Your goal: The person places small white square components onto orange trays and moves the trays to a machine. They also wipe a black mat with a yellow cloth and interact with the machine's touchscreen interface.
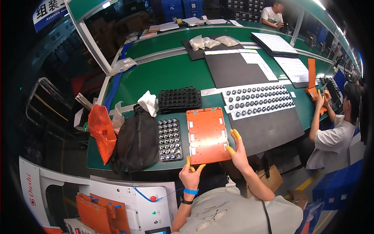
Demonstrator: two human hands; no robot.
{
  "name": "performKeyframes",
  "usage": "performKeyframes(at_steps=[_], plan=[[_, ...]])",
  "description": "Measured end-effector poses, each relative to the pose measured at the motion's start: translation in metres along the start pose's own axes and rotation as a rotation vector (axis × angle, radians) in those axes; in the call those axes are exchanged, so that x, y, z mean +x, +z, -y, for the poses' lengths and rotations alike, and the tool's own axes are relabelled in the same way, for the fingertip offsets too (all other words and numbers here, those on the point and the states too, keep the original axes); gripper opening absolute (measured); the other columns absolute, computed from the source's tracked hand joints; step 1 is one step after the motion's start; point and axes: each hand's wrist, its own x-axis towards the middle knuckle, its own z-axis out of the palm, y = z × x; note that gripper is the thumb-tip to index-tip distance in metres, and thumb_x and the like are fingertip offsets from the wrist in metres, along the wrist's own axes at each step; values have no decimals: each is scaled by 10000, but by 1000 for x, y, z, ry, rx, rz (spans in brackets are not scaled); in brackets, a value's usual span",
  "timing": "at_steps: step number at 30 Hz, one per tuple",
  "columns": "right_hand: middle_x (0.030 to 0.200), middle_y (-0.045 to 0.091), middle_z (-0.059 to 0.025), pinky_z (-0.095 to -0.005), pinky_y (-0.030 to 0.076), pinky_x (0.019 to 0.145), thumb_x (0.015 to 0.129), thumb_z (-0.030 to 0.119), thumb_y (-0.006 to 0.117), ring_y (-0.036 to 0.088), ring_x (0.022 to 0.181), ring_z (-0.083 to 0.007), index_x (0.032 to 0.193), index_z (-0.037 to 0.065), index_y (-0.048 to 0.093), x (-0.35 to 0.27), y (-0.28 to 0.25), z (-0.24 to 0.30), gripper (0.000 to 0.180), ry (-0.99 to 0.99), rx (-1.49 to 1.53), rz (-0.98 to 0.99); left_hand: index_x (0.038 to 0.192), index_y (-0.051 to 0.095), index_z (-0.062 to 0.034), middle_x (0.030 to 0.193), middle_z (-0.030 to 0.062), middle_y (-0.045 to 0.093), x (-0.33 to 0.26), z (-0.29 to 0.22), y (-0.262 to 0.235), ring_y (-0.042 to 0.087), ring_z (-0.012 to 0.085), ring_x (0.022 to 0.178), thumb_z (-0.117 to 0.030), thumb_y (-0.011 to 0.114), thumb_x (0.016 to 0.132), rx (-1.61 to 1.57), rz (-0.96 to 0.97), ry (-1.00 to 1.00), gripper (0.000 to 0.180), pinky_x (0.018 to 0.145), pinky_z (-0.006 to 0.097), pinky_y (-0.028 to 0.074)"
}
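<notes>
Orange plate lies flat on the green bench, my right hand closed on its right edge, my left hand pinching the near corner with capped fingertips. Left of it, a black tray of shiny round parts; far back, three clear bags on a dark mat.

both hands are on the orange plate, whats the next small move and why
Probably draw the orange plate a little toward the body. The left hand pinches its near edge and the right hand holds its right edge, both with orange fingertip covers, while the tray of small round parts lies close on its left.
</notes>
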Motion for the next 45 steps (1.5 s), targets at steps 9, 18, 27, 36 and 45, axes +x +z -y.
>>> performKeyframes(at_steps=[9, 18, 27, 36, 45], plan=[[1453, 409, -198, -582, 233, 1135, 684, 132, 772, 297, 1416, -374, 1386, -22, 438, -6, 21, 13, 792, -526, -1110, 401, 1200, 637, 73, 525, 4, 375, 3, 14, -6, 325, 60, 466, -210, 902, 673, -116, 67, -42, 654, 442, 239, 315], [1349, 540, -196, -413, 416, 995, 663, 85, 747, 543, 1231, -322, 1272, 0, 572, 8, 7, 20, 640, -782, -1054, 337, 1175, 663, 42, 512, 11, 393, 4, 2, -8, 343, 60, 463, -225, 896, 683, -88, 78, -91, 606, 446, 245, 328], [871, 733, -85, -290, 548, 712, 730, 114, 838, 699, 764, -160, 1000, 2, 695, 121, -9, 123, 325, -548, -401, 385, 1171, 672, 26, 524, 42, 414, 0, 15, -9, 364, 105, 474, -263, 898, 674, -49, 31, -93, 617, 461, 274, 348], [948, 691, -38, -242, 468, 606, 924, 274, 691, 598, 760, -66, 1138, 4, 648, 239, 5, 33, 348, -131, 166, 101, 1162, 665, 39, 548, 30, 343, 0, -4, -8, 295, 134, 498, -254, 873, 710, 13, 1, 7, 578, 463, 334, 288], [993, 697, -86, -300, 515, 750, 943, 150, 641, 636, 864, -135, 1116, -60, 613, 257, 9, -20, 274, -153, -53, 75, 1140, 672, 41, 548, 38, 356, 0, -3, -11, 308, 142, 494, -257, 882, 697, 39, 0, 2, 573, 462, 332, 302]])
